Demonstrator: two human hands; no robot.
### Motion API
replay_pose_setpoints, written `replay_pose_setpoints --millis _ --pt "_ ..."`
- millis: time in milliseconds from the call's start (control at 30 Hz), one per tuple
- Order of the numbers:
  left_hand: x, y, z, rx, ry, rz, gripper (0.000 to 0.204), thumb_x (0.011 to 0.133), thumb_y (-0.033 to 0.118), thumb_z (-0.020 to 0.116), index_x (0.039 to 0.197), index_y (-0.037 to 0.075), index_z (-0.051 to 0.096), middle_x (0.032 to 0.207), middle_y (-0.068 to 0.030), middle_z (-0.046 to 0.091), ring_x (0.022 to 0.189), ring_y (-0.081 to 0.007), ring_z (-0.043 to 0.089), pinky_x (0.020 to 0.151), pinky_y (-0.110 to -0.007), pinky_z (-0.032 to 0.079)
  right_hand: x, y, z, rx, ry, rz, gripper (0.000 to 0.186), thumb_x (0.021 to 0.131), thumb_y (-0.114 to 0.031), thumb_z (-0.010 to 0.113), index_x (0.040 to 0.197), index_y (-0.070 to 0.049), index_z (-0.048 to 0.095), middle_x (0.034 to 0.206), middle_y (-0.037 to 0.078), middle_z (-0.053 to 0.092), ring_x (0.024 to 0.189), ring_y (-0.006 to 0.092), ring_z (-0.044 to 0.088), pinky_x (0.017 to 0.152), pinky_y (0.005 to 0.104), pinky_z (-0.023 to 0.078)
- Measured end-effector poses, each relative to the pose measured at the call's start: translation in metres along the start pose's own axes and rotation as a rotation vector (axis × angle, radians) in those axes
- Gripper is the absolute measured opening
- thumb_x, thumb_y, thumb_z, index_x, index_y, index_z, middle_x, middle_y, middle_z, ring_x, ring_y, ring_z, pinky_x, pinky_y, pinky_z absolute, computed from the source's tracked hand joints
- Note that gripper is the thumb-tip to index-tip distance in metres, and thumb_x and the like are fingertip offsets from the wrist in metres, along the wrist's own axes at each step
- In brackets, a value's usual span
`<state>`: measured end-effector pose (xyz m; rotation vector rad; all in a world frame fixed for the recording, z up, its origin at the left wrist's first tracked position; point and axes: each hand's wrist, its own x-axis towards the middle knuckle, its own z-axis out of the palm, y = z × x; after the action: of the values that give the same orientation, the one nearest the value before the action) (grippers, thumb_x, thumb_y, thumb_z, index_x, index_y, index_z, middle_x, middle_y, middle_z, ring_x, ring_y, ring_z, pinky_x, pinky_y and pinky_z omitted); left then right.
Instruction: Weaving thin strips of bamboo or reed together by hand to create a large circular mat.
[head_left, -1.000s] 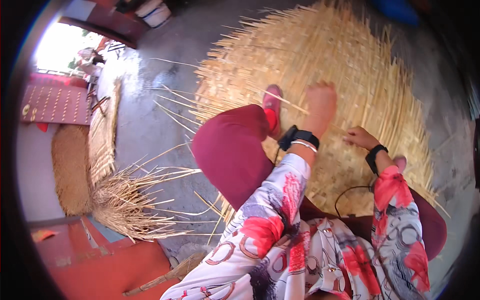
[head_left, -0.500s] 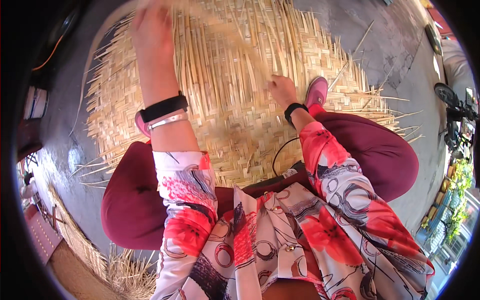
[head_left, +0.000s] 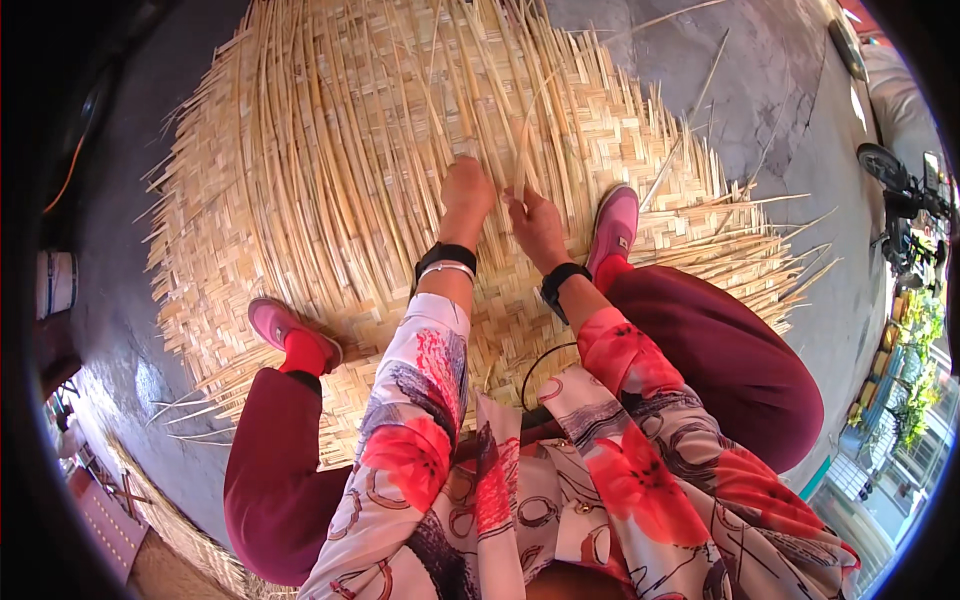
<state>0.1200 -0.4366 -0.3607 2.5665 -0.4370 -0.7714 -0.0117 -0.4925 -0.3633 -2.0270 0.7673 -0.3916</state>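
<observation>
A woven mat of pale bamboo-like strips (head_left: 250, 240) spreads under and in front of me, with many long loose strips lying over its middle and far part. My right hand (head_left: 537, 228) is closed in a pinch on a thin strip (head_left: 523, 165), which rises from the fingers and curves away to the far right. Close beside it, my left hand (head_left: 467, 190) is closed low over the loose strips. Its fingers are turned away, so whatever they hold is hidden.
My pink shoes (head_left: 615, 225) stand on the mat at either side. Stray strips (head_left: 710, 75) lie on the grey floor (head_left: 770, 50) at the right. A bicycle-like vehicle (head_left: 900, 200) stands at the far right. Another woven piece (head_left: 170, 505) lies at the lower left.
My left hand has come down from the far left to beside my right hand, which has moved slightly nearer. The blurred strip now curves up from my right hand. My left foot shows fully.
</observation>
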Motion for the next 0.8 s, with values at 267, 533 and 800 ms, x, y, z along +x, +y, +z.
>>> replay_pose_setpoints --millis 267,533,800 --pt "0.021 -0.001 -0.018 0.031 -0.121 -0.095 0.035 0.072 0.026 0.07 0.1 0.006 0.067 0.106 -0.0169 0.065 0.101 -0.0333 0.063 0.083 -0.044 0.052 0.008 -0.003 -0.003 0.0 -0.055 0.058 0.015 0.085 -0.014 0.056 0.09 0.0 0.06 0.071 0.023 0.06 0.07 0.0415 0.06 0.062 0.046 0.046" --pt "0.019 0.005 0.005 -0.038 -0.039 -0.106 0.039 0.071 0.028 0.069 0.103 0.006 0.065 0.104 -0.0185 0.066 0.097 -0.0341 0.064 0.083 -0.046 0.05 0.004 -0.008 -0.013 -0.11 -0.183 0.14 0.017 0.083 -0.017 0.06 0.089 -0.001 0.062 0.073 0.022 0.062 0.069 0.0388 0.06 0.063 0.0433 0.047" --pt "-0.01 -0.012 -0.016 -0.418 -0.2 0.1 0.031 0.071 0.018 0.072 0.093 -0.001 0.064 0.083 -0.0139 0.064 0.079 -0.0239 0.064 0.07 -0.036 0.052 0.01 -0.003 -0.007 -0.221 0.062 0.138 0.013 0.082 -0.013 0.056 0.082 -0.001 0.06 0.071 0.022 0.062 0.071 0.0412 0.06 0.062 0.0481 0.046"
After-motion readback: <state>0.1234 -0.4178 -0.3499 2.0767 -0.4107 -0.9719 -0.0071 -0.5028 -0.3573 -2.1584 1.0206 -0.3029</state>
